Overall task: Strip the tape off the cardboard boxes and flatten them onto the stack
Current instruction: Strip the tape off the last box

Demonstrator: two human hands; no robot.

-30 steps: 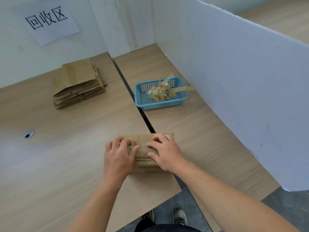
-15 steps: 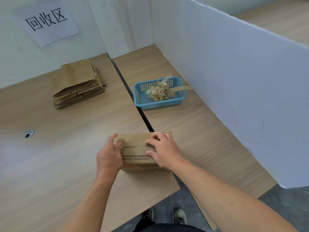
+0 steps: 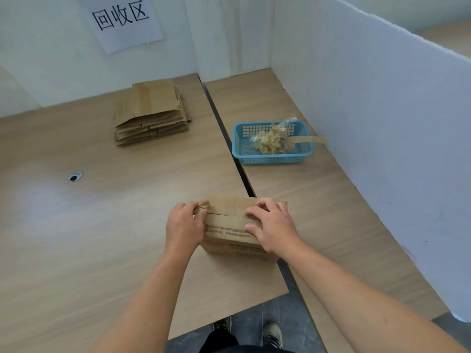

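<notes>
A small brown cardboard box (image 3: 229,230) with red and black print stands near the table's front edge, over the gap between two tabletops. My left hand (image 3: 183,228) pinches a crumpled end of brown tape (image 3: 204,204) at the box's top left corner. My right hand (image 3: 274,228) presses down on the box's top right, fingers spread over the lid. A stack of flattened cardboard boxes (image 3: 151,115) lies at the back of the left tabletop.
A blue plastic basket (image 3: 270,159) holding wadded tape scraps sits on the right tabletop, one strip hanging over its rim. A white partition (image 3: 382,110) walls off the right side. A cable hole (image 3: 75,176) marks the left tabletop. A paper sign (image 3: 125,21) hangs on the back wall.
My left hand moved from the box's top to its left corner and lifted the tape end. The right hand stayed pressing on the box.
</notes>
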